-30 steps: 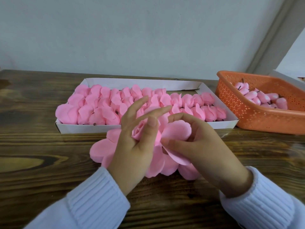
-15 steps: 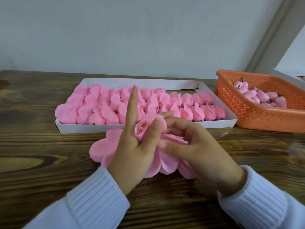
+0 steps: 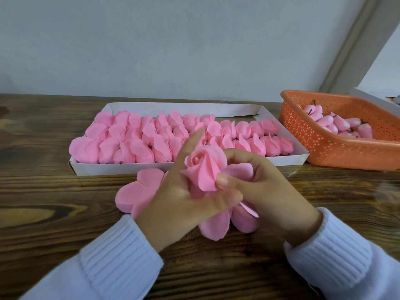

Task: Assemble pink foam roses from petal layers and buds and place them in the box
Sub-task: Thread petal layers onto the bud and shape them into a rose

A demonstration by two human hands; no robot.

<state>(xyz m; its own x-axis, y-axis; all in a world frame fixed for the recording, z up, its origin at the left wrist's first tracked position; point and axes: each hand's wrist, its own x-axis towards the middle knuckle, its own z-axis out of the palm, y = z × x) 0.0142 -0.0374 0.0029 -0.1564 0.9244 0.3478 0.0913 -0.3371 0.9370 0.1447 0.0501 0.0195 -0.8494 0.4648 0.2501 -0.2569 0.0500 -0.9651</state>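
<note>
Step in hand, as you judged it?

Wrapping. A rose (image 3: 203, 167) was held up on the near side of the box (image 3: 121, 168), its bud already ringed by petals. I took it for the closing of the outer layer round that bud.

And the fingers?

The left hand (image 3: 179, 198) cupped the rose from below, thumb curled across its base, while one of its fingers (image 3: 194, 139) stood straight up behind the bloom. The right hand (image 3: 266, 191) had its fingers (image 3: 244, 156) curled over and its thumb pressing a petal against the side. Both were clamped on that rose.

What would the next move call for?

One petal (image 3: 240, 169) jutted out unwrapped under the right hand. It likely wanted folding in, gently, as foam probably creases, before the rose went into the box. More petal layers (image 3: 138, 191) lay flat on the table (image 3: 54, 213) by the box's near wall, whether touching it I could not tell.

Room in the box?

Its near rows were packed with finished roses (image 3: 151, 137), and only the far strip showed bare card. Right of the box, an orange basket (image 3: 337, 148) held the buds (image 3: 337, 124).
</note>
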